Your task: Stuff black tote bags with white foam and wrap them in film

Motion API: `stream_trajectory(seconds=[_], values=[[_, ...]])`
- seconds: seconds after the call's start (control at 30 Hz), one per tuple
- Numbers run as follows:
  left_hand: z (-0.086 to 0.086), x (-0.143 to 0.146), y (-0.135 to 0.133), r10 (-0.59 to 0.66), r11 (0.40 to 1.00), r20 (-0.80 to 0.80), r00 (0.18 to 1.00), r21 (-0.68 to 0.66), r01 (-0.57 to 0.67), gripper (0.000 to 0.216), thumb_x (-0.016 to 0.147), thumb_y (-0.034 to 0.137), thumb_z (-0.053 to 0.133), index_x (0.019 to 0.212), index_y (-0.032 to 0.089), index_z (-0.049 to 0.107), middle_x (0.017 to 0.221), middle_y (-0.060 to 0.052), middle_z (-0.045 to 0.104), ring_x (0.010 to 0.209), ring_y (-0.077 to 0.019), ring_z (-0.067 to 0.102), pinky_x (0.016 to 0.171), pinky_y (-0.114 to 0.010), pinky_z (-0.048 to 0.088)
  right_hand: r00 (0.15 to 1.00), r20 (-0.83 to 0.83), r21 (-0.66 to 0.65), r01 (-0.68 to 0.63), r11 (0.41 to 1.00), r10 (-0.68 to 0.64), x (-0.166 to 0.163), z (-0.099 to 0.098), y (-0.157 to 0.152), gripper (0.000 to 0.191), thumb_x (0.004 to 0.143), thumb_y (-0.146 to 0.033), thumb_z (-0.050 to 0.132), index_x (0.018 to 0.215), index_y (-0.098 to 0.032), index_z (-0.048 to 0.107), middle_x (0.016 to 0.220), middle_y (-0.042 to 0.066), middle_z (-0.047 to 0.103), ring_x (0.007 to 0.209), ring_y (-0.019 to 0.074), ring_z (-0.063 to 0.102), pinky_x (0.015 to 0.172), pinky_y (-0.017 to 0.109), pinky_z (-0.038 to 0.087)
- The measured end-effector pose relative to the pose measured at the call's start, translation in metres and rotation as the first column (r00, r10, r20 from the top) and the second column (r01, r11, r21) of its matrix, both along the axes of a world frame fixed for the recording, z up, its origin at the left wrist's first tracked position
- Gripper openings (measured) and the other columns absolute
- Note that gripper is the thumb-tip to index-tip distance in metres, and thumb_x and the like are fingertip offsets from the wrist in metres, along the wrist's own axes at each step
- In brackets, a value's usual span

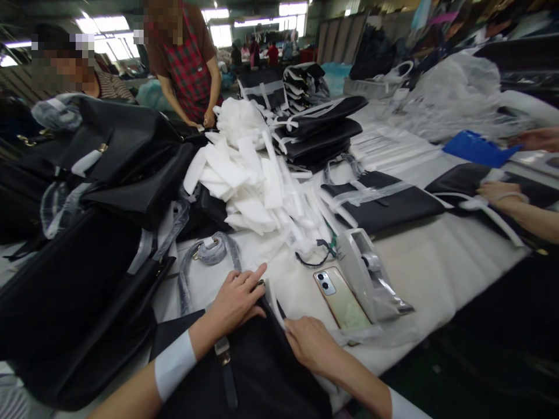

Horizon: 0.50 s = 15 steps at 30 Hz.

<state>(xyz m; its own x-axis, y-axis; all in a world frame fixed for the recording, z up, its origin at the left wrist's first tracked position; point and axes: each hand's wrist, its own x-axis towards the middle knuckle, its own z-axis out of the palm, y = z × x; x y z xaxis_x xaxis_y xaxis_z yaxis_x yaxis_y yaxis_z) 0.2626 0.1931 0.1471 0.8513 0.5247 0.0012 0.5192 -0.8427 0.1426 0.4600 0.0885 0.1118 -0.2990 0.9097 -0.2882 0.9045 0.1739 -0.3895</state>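
Black Bag Handled at the Near Edge of a White-Covered Table

A black bag (273,372) is placed at the bottom centre of the view, directly before the wearer, its lower part cut off by the frame. Its surface is smooth, dark and matt, with soft creases. The front is marked by a narrow black strap (229,384), which is passed through a metal buckle (222,347) and ended in a rounded tip. Beyond the top edge, a loop (215,250) wrapped in clear, greyish film is seen; where it is joined is hidden.

The left hand (236,302) is laid over the top edge, palm down, its fingers extended and slightly spread. The right hand (310,343) is set at the bag's right edge, its fingers bent against a white strip (274,305); whether the strip is pinched cannot be told, as the thumb is hidden.

Near the right hand, a phone (343,299) is laid camera side up on the table (419,279), just beside a tape dispenser (364,273). Farther off, white foam pieces (244,186) are heaped.
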Motion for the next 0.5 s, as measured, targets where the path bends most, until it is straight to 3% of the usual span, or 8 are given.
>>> stream_trajectory(seconds=[0.03, 0.1, 0.17, 0.23, 0.33, 0.43, 0.5], values=[[0.0, 0.003, -0.004, -0.075, 0.997, 0.019, 0.997, 0.028, 0.074, 0.051, 0.083, 0.062, 0.056, 0.117, 0.023, 0.054, 0.148, -0.015, 0.041, 0.127, -0.034, 0.045, 0.106, -0.057, 0.032, 1.0, -0.01, -0.002, -0.016, 1.0, 0.016, -0.003, 0.002, 0.001, 0.027, 0.095, -0.022, 0.037, 0.092, -0.018, 0.064, 0.082, 0.01, 0.07, 0.076, 0.0234, 0.065, 0.065, 0.03, 0.035], [-0.004, 0.01, -0.014, -0.24, 0.971, 0.051, 0.969, 0.016, 0.24, 0.063, 0.08, 0.073, 0.048, 0.116, 0.023, 0.055, 0.129, -0.013, 0.058, 0.127, -0.032, 0.045, 0.114, -0.06, 0.016, 0.997, -0.074, -0.013, -0.035, 0.999, 0.034, -0.006, 0.006, -0.001, 0.026, 0.094, -0.021, 0.038, 0.094, -0.016, 0.064, 0.088, 0.011, 0.07, 0.077, 0.0232, 0.064, 0.066, 0.03, 0.037], [-0.013, 0.016, -0.022, -0.318, 0.948, 0.055, 0.947, -0.014, 0.319, 0.064, 0.079, 0.078, 0.041, 0.1, 0.02, 0.059, 0.096, -0.007, 0.065, 0.108, -0.0264, 0.056, 0.117, -0.056, 0.011, 0.977, -0.212, -0.06, -0.016, 0.998, 0.003, -0.003, 0.01, -0.009, 0.027, 0.095, -0.023, 0.037, 0.092, -0.016, 0.062, 0.089, 0.009, 0.069, 0.075, 0.0204, 0.063, 0.066, 0.029, 0.037], [-0.022, 0.019, -0.026, -0.312, 0.95, 0.047, 0.949, -0.01, 0.313, 0.065, 0.076, 0.081, 0.038, 0.084, 0.02, 0.058, 0.079, -0.003, 0.061, 0.089, -0.0223, 0.058, 0.116, -0.053, 0.015, 0.943, -0.321, -0.148, 0.038, 0.988, -0.084, 0.006, 0.013, -0.024, 0.029, 0.097, -0.027, 0.036, 0.083, -0.018, 0.061, 0.08, 0.004, 0.067, 0.071, 0.0171, 0.06, 0.063, 0.027, 0.037], [-0.027, 0.021, -0.026, -0.343, 0.939, 0.027, 0.939, -0.01, 0.343, 0.067, 0.073, 0.084, 0.038, 0.077, 0.02, 0.057, 0.075, -0.003, 0.059, 0.079, -0.0208, 0.055, 0.105, -0.045, 0.033, 0.924, -0.333, -0.249, 0.107, 0.963, -0.188, 0.023, 0.012, -0.053, 0.033, 0.096, -0.031, 0.037, 0.075, -0.019, 0.059, 0.074, 0.003, 0.063, 0.07, 0.017, 0.057, 0.065, 0.027, 0.039], [-0.022, 0.027, -0.029, -0.367, 0.929, -0.004, 0.93, -0.048, 0.367, 0.07, 0.073, 0.085, 0.038, 0.08, 0.018, 0.057, 0.078, -0.005, 0.06, 0.075, -0.0216, 0.055, 0.083, -0.039, 0.042, 0.888, -0.409, -0.273, 0.1, 0.957, -0.21, 0.032, 0.006, -0.075, 0.029, 0.096, -0.027, 0.033, 0.091, -0.017, 0.061, 0.087, 0.007, 0.063, 0.08, 0.019, 0.057, 0.075, 0.03, 0.043], [-0.017, 0.033, -0.033, -0.375, 0.924, -0.019, 0.927, -0.094, 0.372, 0.071, 0.073, 0.086, 0.039, 0.086, 0.018, 0.058, 0.08, -0.005, 0.063, 0.074, -0.0222, 0.056, 0.079, -0.04, 0.041, 0.859, -0.473, -0.285, 0.062, 0.957, -0.196, 0.034, 0.002, -0.08, 0.028, 0.095, -0.023, 0.033, 0.098, -0.017, 0.06, 0.093, 0.008, 0.062, 0.085, 0.0193, 0.056, 0.08, 0.031, 0.045]])
